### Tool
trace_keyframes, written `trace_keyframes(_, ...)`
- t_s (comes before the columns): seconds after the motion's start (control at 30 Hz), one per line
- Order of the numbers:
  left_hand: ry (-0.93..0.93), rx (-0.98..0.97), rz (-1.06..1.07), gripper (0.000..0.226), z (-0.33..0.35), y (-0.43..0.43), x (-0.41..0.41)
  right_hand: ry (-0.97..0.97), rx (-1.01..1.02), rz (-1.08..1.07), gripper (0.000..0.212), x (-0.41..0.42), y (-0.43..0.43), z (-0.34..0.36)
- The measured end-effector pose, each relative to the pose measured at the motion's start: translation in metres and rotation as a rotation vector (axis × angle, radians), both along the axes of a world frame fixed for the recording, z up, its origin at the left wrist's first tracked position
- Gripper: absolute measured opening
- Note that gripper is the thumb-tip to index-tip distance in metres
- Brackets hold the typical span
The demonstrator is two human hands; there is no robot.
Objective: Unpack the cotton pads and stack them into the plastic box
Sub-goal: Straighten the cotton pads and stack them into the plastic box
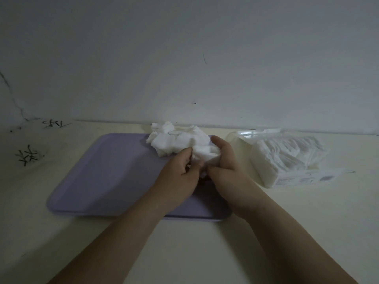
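A loose heap of white cotton pads (176, 140) lies at the far right corner of a lilac tray (106, 173). My left hand (178, 177) and my right hand (225, 160) meet over the tray, both closed around a small bunch of pads (205, 153) at the heap's near edge. To the right, on the table, the opened clear pack (287, 158) holds rows of cotton pads. A clear plastic box (242, 138) stands behind the pack, mostly hidden by it.
The cream table top (205, 242) meets a white wall (184, 58) just behind the tray. Black handwritten marks (28, 155) are on the table at the far left.
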State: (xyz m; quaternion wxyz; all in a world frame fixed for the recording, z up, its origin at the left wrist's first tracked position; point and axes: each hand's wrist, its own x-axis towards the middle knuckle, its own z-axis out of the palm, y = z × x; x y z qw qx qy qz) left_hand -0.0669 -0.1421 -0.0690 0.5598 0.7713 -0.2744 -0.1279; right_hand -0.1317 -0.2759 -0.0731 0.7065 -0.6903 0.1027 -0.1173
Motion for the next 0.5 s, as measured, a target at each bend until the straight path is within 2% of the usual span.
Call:
trace_keyframes(0.17,0.141,-0.127,0.020,0.042,0.008,0.005,-0.002,0.011,0.001,-0.045,0.068,0.001,-0.003,-0.002)
trace_keyframes(0.23,0.202,-0.177,0.038,0.057,0.009,0.005,-0.001,0.019,-0.029,-0.069,0.059,0.002,-0.003,-0.005)
trace_keyframes(0.37,0.149,-0.177,0.027,0.076,0.006,0.009,-0.001,0.017,0.034,-0.063,0.032,0.002,-0.005,-0.002)
trace_keyframes(0.5,0.064,-0.138,-0.005,0.080,0.001,0.013,-0.001,-0.027,0.138,-0.044,0.023,-0.001,-0.007,0.002)
